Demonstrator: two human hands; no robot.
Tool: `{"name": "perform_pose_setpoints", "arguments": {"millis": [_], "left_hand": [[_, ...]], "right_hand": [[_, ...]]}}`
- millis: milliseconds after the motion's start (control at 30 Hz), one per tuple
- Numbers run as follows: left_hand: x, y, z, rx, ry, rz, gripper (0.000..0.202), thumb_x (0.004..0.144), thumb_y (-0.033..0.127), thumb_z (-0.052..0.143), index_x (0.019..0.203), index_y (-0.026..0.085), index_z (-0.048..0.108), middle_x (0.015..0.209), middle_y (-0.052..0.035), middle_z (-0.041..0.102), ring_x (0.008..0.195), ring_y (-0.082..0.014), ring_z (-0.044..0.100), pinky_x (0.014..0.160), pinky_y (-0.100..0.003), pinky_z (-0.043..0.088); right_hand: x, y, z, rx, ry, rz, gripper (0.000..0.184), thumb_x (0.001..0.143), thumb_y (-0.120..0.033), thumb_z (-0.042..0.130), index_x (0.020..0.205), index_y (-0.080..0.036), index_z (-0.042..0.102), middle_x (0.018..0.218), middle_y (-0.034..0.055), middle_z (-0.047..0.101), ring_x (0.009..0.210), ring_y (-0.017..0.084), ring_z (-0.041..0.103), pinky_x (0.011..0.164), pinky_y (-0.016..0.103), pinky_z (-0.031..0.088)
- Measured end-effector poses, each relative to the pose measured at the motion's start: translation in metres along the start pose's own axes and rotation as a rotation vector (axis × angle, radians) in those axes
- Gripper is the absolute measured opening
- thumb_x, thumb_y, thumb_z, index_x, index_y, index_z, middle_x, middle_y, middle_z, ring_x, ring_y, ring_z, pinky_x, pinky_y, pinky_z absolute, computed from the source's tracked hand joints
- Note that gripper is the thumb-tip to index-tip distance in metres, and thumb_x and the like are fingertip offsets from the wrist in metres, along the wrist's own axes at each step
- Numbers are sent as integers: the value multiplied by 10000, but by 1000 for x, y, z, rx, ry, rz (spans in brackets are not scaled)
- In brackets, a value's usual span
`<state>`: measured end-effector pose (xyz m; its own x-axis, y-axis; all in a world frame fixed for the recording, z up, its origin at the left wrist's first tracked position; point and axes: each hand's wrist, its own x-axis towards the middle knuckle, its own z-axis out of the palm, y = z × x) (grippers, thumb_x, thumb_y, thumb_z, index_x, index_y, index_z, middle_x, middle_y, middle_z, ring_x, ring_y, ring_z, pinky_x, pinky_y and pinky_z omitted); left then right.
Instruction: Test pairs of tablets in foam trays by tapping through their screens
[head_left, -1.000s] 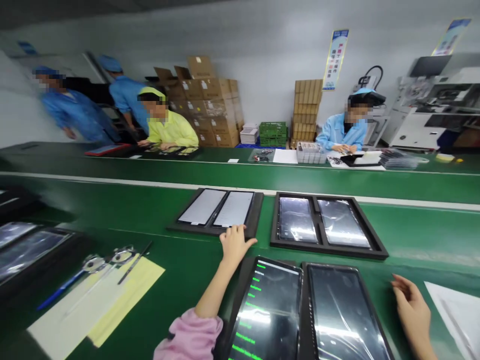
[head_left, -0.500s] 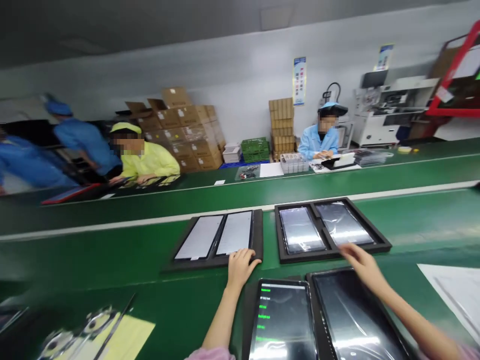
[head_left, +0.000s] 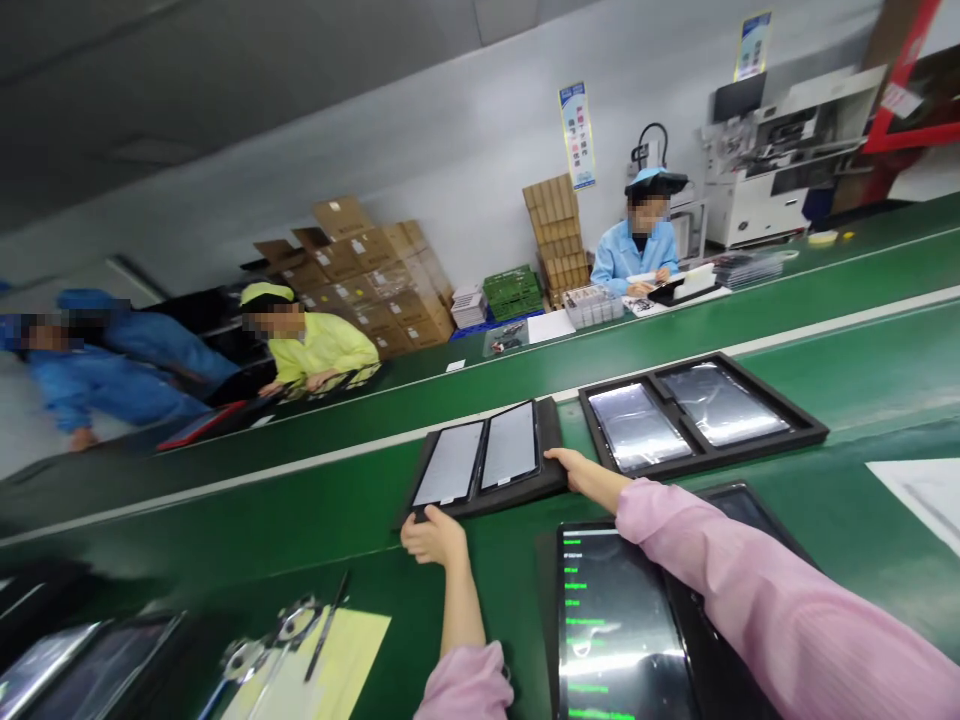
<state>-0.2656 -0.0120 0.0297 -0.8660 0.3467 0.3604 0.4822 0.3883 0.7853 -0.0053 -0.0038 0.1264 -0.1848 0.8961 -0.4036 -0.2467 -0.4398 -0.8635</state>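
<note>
A black foam tray (head_left: 551,430) with two white-screened tablets (head_left: 450,462) lies slightly tilted in view on the green conveyor. At its near left corner, my left hand (head_left: 436,537) has its fingers curled round the edge. My right hand (head_left: 581,468) grips the same tray by its right side. Just right of that hand sits a second black foam tray (head_left: 671,405) holding two tablets under shiny film. Below my right forearm is a tablet (head_left: 619,620) showing green text on a dark screen. My right sleeve partly covers another dark tablet (head_left: 739,505) beside it.
A yellow sheet (head_left: 352,650) with a pen (head_left: 326,625) and metal parts lies at lower left, near more tablets (head_left: 105,655). White paper (head_left: 922,495) is at right. Across the line, a person in yellow (head_left: 334,345) and one in blue (head_left: 637,255) work.
My right hand has crossed leftward from the right tray to the left tray's right side. My left hand has shifted to that tray's near left corner. The camera view has tilted.
</note>
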Motion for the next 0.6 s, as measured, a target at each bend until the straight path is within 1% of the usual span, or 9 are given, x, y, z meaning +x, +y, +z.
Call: {"name": "perform_pose_setpoints", "arguments": {"millis": [67, 133, 200, 267, 333, 400, 433, 500, 600], "left_hand": [[5, -4, 3, 3, -5, -41, 448, 951, 396, 394, 1325, 149, 399, 1384, -250, 400, 1308, -441, 409, 1021, -618, 370], [12, -9, -1, -7, -48, -35, 485, 968, 372, 373, 1374, 106, 362, 1455, -274, 345, 1394, -402, 336, 1097, -561, 335], [21, -13, -11, -14, -121, -18, 498, 990, 356, 321, 1408, 87, 344, 1491, -269, 327, 1446, -348, 280, 1153, -500, 288], [32, -14, -24, -16, -234, -9, 517, 1001, 372, 282, 1414, 74, 369, 1492, -262, 355, 1442, -327, 303, 1159, -474, 287], [40, -11, -34, -23, -416, -4, 546, 1002, 441, 270, 1360, 81, 470, 1393, -239, 498, 1346, -329, 449, 1095, -465, 375], [42, -3, -37, -38, -640, -1, 615, 987, 550, 270, 1240, 92, 592, 1156, -192, 662, 1129, -317, 618, 951, -442, 489], [39, 3, -35, -47, -748, -3, 656, 972, 605, 279, 1171, 93, 637, 1022, -165, 702, 1008, -303, 665, 870, -422, 524], [26, 17, -29, -63, -921, -15, 721, 931, 690, 324, 1059, 79, 686, 831, -137, 710, 848, -287, 688, 749, -388, 545], [-6, 38, -20, -95, -1098, -36, 737, 886, 732, 406, 982, 68, 711, 740, -142, 700, 781, -296, 683, 670, -378, 542]], "right_hand": [[-10, 2, 1, -12, -43, 42, 221, 935, -355, 646, 934, -135, 626, 875, 43, 641, 788, 164, 626, 748, 298, 558], [-25, 3, -3, -27, -86, 61, 129, 852, -270, 664, 820, -158, 608, 765, 28, 631, 750, 168, 625, 722, 257, 557], [-44, 3, -16, -44, -121, 70, 70, 768, -205, 641, 746, -179, 580, 706, 18, 619, 726, 166, 621, 701, 228, 553], [-64, 1, -36, -65, -145, 83, 64, 700, -187, 609, 689, -190, 546, 690, 20, 618, 696, 167, 616, 684, 233, 556], [-86, -2, -61, -87, -156, 97, 75, 651, -205, 589, 643, -201, 514, 687, 33, 624, 668, 176, 611, 668, 262, 564], [-107, -4, -87, -105, -152, 96, 78, 621, -235, 584, 631, -211, 510, 703, 46, 638, 660, 189, 610, 650, 287, 569], [-118, -6, -100, -108, -140, 92, 80, 605, -248, 585, 640, -213, 522, 718, 51, 647, 659, 194, 610, 639, 293, 568], [-137, -8, -123, -95, -90, 83, 137, 562, -263, 584, 685, -208, 559, 745, 61, 664, 659, 204, 616, 617, 301, 566], [-164, -7, -155, -66, 7, 73, 288, 508, -283, 555, 778, -195, 604, 767, 74, 682, 662, 230, 639, 599, 319, 567]]}}
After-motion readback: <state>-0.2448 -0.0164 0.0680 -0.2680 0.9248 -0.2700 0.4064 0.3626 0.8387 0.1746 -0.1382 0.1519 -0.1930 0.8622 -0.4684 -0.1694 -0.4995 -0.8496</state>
